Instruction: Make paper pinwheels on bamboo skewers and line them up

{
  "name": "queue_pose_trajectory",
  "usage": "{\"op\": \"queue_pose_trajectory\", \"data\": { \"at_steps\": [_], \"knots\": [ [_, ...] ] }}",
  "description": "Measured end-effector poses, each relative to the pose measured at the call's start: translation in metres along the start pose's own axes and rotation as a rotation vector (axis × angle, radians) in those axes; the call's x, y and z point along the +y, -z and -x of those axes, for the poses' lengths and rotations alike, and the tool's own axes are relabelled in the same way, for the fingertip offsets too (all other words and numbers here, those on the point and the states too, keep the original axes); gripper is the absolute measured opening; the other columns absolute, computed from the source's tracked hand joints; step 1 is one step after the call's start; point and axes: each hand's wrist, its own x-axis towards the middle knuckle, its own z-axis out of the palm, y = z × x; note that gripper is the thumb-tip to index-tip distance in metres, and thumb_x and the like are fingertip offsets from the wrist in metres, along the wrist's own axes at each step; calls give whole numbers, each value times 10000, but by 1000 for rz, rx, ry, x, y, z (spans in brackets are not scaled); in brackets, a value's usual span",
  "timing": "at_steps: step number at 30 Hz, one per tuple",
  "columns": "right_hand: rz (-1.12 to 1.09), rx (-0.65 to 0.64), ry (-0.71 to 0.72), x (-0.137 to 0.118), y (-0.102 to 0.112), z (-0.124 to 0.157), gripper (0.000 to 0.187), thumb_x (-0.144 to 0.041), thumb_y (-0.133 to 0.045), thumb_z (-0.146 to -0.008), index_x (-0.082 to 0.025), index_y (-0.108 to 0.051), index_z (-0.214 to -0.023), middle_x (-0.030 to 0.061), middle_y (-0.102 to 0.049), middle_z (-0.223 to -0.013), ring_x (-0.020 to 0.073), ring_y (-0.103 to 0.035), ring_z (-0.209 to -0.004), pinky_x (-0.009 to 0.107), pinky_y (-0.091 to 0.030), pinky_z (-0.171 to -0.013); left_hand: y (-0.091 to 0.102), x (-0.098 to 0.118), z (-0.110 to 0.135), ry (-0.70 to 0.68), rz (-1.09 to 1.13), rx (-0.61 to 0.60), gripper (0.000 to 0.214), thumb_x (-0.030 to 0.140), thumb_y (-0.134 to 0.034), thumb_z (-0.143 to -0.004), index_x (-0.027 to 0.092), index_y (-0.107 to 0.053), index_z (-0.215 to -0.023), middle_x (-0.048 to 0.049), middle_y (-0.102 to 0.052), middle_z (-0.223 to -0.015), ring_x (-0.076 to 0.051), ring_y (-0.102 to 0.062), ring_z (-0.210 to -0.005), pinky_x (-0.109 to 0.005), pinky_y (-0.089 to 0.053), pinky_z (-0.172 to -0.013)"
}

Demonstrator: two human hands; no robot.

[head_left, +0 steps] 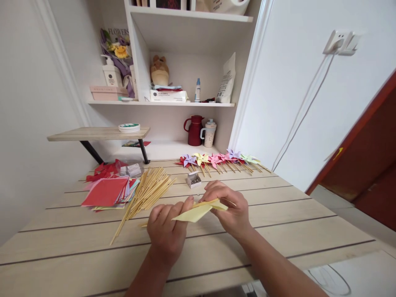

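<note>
Above the middle of the table, a pale yellow paper pinwheel (194, 213) is held between my two hands, its folded edges tilted. My left hand (167, 227) is closed, fingers wrapped round a thin wooden stick (144, 225) whose end pokes out on its left side; the thumb lies by the paper. My right hand (230, 208) is closed on the right part of the pinwheel, pinching it. Where stick and paper meet is hidden by my fingers. Just beyond my hands stands a small open box (194, 180) of tiny metal pieces.
A pile of wooden sticks (151, 189) lies left of my hands, beside stacked coloured paper squares (107, 192). Finished pinwheels (215, 160) lie in a row at the back right. Behind stand a small raised shelf (93, 134), a red jug (194, 131) and a tumbler (210, 134).
</note>
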Motion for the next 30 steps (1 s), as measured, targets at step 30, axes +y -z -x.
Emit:
{"op": "queue_pose_trajectory", "data": {
  "at_steps": [30],
  "knots": [
    [-268,159,-778,32,-6,-3,549,-553,-661,-890,-235,-513,-1311,71,-735,-1043,188,-723,-816,418,-546,-892,-33,-8,-2,1407,997,-117,250,396,-654,-820,153,-710,-797,-46,-700,-681,-137,-575,-547,-246,-428,-573]
  ]
}}
